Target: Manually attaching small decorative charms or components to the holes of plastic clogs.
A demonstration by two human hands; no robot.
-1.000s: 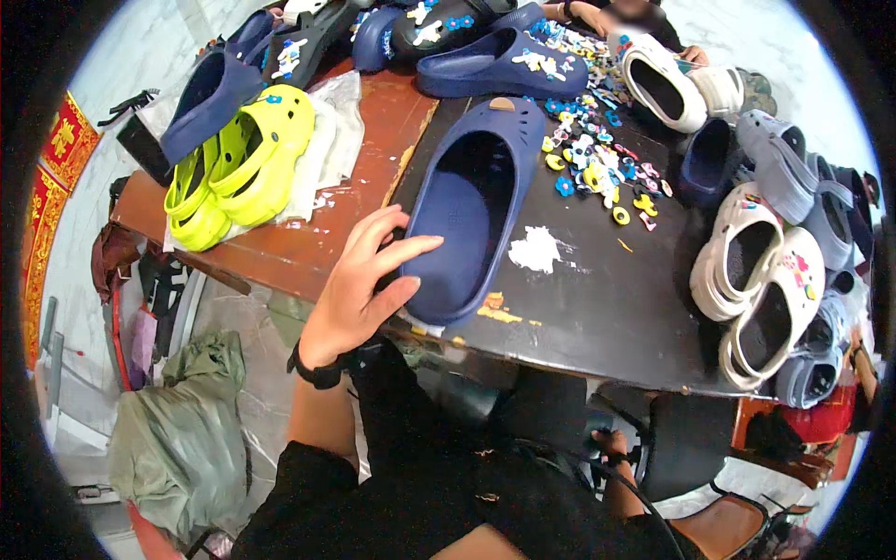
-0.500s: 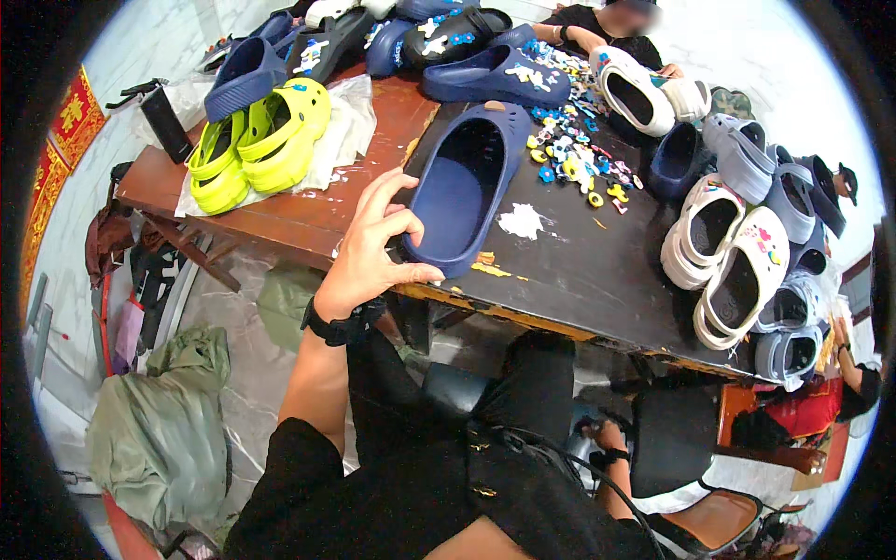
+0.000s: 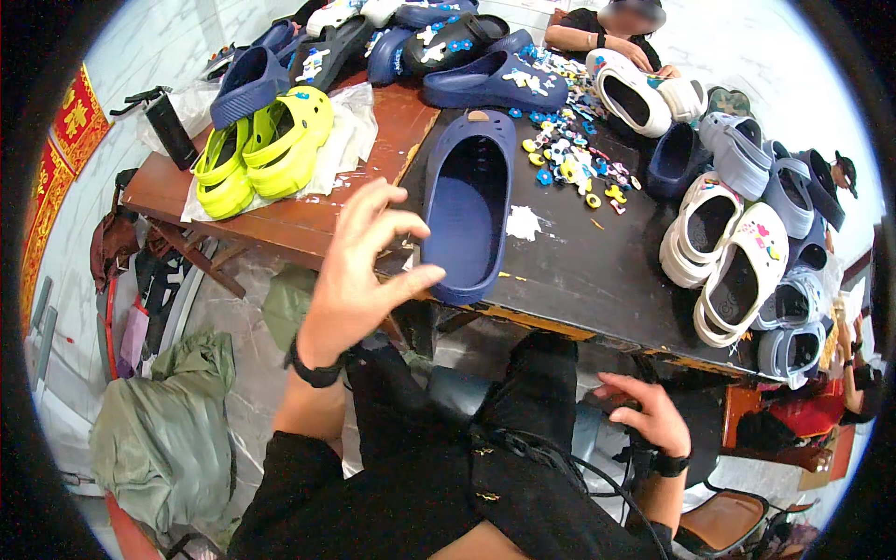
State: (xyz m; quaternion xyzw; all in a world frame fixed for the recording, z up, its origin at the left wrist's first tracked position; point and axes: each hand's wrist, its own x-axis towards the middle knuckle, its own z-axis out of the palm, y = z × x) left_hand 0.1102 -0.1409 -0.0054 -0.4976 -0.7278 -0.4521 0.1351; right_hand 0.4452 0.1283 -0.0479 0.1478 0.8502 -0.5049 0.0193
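Observation:
A navy blue clog [image 3: 469, 206] lies on the dark table [image 3: 579, 271], its heel end at the near edge. My left hand [image 3: 359, 266] hovers just left of it with fingers spread, thumb close to the clog's heel rim, holding nothing. My right hand [image 3: 647, 411] is low beside my lap under the table edge, fingers loosely curled near a black cable [image 3: 560, 462]. A pile of small colourful shoe charms [image 3: 571, 163] lies to the right of the clog.
A neon yellow pair of clogs [image 3: 266, 149] sits on plastic on the brown table at left. Several dark blue clogs fill the far side; white and grey clogs [image 3: 737, 252] crowd the right. Another person [image 3: 621, 37] sits across. A green bag [image 3: 163, 439] lies on the floor.
My left hand has come off the navy clog's heel and lifted, fingers spreading. My right hand has come into view near my lap. The view has shifted closer to the table.

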